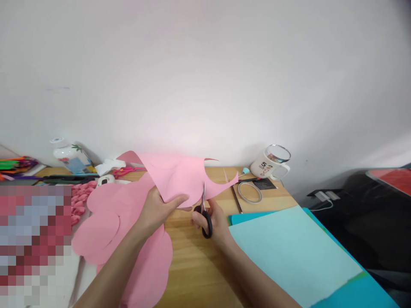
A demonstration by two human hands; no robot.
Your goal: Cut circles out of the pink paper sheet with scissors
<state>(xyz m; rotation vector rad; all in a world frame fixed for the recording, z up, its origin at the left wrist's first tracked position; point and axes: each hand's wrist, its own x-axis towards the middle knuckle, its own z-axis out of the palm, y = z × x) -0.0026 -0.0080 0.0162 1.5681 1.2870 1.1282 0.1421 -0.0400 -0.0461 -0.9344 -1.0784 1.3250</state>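
Note:
My left hand (pixel 160 208) pinches the lower edge of a pink paper sheet (pixel 183 171), thumb on top and fingers beneath. The sheet is held up above the table and its right side is cut into a curved strip. In my right hand (pixel 213 220) are black-handled scissors (pixel 207 226), blades pointing up and away from me at the paper's lower right edge. The blades overlap the paper, and part of them is hidden by it. Below and left of my left hand lie several rounded pink paper cutouts (pixel 105 231), overlapping one another.
Light blue paper sheets (pixel 289 252) lie at the right. Behind them are a white mug (pixel 268 164), a coiled cable (pixel 249 192) and a pencil (pixel 236 199). At the back left stand a white bottle (pixel 72 156) and pink scissors (pixel 130 171). A wall closes off the back.

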